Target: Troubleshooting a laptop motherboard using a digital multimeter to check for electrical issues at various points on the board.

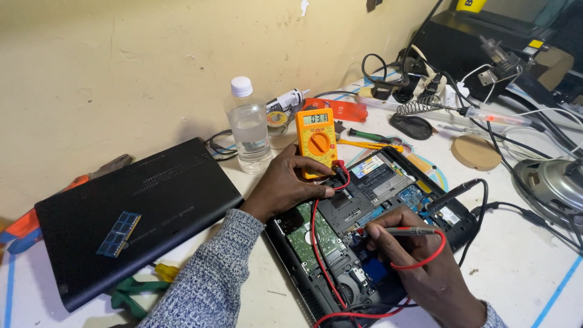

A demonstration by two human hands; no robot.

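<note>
Two hands work over the opened laptop (pixel 370 225) on the tabletop (pixel 516 267). From the head view, the right hand (pixel 425 267) pinches the red probe (pixel 410 231), whose long axis points left at the board; the left hand (pixel 288 185), nearer, closes on the yellow multimeter (pixel 316 141) just beyond.

Matt black plastic laptop cover (pixel 152 200), clear glossy plastic bottle (pixel 248 130)

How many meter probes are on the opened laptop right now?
2. The red-leaded probe is in the right hand, tip on the opened black laptop. The left hand presses another near the orange multimeter, mostly hidden by fingers.
</note>
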